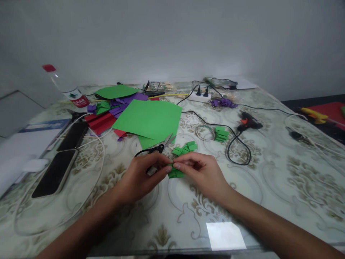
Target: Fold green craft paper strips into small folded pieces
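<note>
My left hand [147, 176] and my right hand [203, 172] meet over the middle of the table. Their thumbs and forefingers pinch a small folded piece of green paper [175, 173] between them. Just beyond the fingertips lie more folded green paper pieces [185, 148]. Black-handled scissors [161, 147] rest with open blades beside my left hand, their handles partly hidden behind it. Large green paper sheets [151, 118] lie behind the scissors. Another green folded bundle [221, 133] sits farther right, next to a coil of thin wire [205, 132].
A glue gun [248, 122] and its looping black cord [229, 153] lie to the right. Behind are a white power strip [199, 96] and purple folded paper [224, 103]. On the left are two phones [56, 172], a white cable [102, 158], red paper [100, 122] and a bottle [72, 93].
</note>
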The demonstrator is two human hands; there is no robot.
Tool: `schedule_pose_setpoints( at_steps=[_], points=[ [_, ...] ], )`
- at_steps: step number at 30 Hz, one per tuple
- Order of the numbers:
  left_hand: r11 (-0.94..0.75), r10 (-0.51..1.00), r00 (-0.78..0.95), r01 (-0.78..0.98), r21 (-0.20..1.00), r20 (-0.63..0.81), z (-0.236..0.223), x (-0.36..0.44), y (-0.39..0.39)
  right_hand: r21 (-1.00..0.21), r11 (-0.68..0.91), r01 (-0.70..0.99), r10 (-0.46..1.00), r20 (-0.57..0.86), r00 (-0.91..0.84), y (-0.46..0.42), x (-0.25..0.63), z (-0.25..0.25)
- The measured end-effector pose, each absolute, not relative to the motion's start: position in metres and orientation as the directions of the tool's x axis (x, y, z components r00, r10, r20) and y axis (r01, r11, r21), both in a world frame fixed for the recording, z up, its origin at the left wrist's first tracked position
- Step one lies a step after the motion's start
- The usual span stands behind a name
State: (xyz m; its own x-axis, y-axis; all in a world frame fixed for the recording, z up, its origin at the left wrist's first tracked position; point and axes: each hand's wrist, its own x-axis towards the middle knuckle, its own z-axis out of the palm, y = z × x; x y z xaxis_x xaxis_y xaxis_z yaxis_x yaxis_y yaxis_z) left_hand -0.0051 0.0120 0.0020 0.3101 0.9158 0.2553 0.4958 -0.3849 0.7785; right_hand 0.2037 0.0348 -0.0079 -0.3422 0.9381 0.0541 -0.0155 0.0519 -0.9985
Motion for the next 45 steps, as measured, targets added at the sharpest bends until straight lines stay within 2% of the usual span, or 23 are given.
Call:
schedule_pose_setpoints(
  at_steps=[6, 12, 18, 25, 32, 38, 45],
  points=[
    [-0.345, 0.935, 0.261, 0.523, 0.780, 0.239, -0.004, -0.006, 0.014, -0.997, 0.073, -0.029, 0.928, 0.078, -0.364, 0.035, 0.204, -0.009],
    [-0.262, 0.959, 0.220, 0.450, 0.854, 0.178, -0.002, -0.005, 0.015, -0.981, 0.162, 0.105, 0.913, 0.109, -0.393, 0.035, 0.209, -0.007],
    [-0.093, 0.966, 0.257, 0.218, 0.971, 0.035, -0.005, -0.005, 0.019, -0.996, 0.068, -0.059, 0.877, 0.088, -0.472, 0.038, 0.206, -0.007],
    [0.024, 0.952, 0.305, 0.053, 0.998, -0.039, -0.006, -0.005, 0.021, -0.994, -0.003, -0.108, 0.887, 0.047, -0.460, 0.043, 0.206, -0.012],
    [-0.005, 0.969, 0.249, 0.066, 0.998, -0.012, 0.000, -0.007, 0.018, -0.984, -0.073, -0.162, 0.869, 0.017, -0.495, 0.048, 0.206, -0.016],
    [-0.009, 0.955, 0.294, 0.123, 0.992, -0.028, -0.002, -0.004, 0.017, -0.969, -0.194, -0.156, 0.814, -0.070, -0.576, 0.047, 0.203, -0.026],
    [-0.064, 0.954, 0.300, 0.234, 0.970, -0.009, -0.015, 0.000, 0.018, -0.960, -0.195, -0.200, 0.886, -0.085, -0.456, 0.048, 0.200, -0.037]
  ],
)
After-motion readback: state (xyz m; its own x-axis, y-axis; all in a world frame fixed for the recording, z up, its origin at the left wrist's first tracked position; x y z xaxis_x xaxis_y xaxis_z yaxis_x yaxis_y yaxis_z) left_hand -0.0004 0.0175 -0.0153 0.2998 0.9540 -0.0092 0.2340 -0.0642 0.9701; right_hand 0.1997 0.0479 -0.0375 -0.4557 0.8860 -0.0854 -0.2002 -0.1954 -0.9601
